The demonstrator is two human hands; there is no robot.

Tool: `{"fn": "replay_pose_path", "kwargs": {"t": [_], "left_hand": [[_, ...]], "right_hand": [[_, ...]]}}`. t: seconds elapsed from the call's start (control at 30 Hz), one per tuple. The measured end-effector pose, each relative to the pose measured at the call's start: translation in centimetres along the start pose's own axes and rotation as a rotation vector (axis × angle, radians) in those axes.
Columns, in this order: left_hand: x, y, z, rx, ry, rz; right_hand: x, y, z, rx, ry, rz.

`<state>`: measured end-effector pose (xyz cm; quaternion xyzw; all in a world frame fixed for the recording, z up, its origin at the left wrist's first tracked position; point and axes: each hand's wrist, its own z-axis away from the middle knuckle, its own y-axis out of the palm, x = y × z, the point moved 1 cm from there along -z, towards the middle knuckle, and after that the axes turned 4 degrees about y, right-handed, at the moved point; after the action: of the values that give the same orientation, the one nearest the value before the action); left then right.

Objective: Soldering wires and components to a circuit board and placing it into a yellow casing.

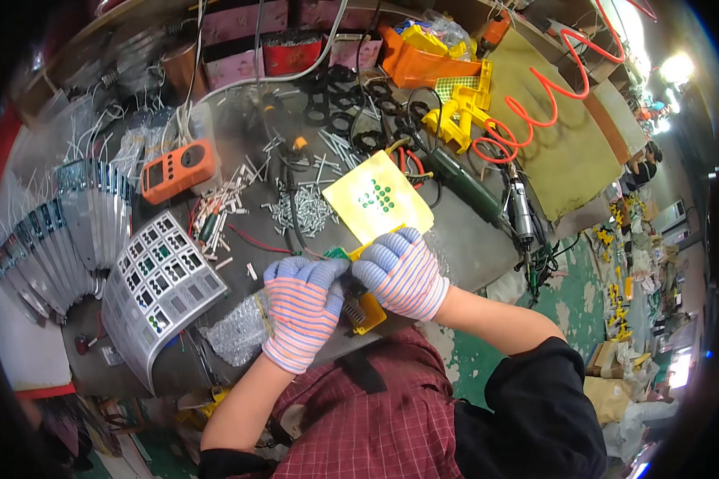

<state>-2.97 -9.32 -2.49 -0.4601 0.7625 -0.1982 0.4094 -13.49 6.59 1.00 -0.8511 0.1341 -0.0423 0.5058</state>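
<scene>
My left hand [302,307], in a striped knit glove, has its fingers closed at the edge of a yellow plastic housing [369,318]. A coil spring or similar metal part shows inside the housing, close to my apron. My right hand [399,271], gloved alike, curls its fingers over the far part of the same housing. A small green piece [338,253] sticks out near both sets of fingertips. My fingers hide the middle of the housing. Just beyond lies a yellow sheet [350,196] bearing a cluster of small green discs [378,196].
Loose screws [303,209] are heaped left of the sheet. A green power screwdriver [465,185] and a metal air tool [521,211] on a red coiled hose [527,140] lie right. An orange multimeter [179,169], a label sheet [156,279] and bubble wrap [240,329] sit left.
</scene>
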Motion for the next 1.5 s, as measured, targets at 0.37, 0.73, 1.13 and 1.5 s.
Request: {"fn": "replay_pose_path", "kwargs": {"t": [0.37,0.73,1.13,1.5], "left_hand": [[-0.1,-0.4,0.4,0.019,0.051,-0.019],[0.4,-0.9,0.4,0.09,0.039,0.052],[0.0,-0.7,0.4,0.046,-0.018,0.082],[0.6,-0.1,-0.6,0.041,-0.003,0.059]], "right_hand": [[-12.8,0.0,-0.9,0.113,0.389,0.098],[-20.1,2.7,-6.4,0.472,0.233,0.275],[-16.5,4.9,-7.2,0.703,1.018,0.022],[-15.6,-5.4,-2.0,-0.012,1.082,-0.353]]}}
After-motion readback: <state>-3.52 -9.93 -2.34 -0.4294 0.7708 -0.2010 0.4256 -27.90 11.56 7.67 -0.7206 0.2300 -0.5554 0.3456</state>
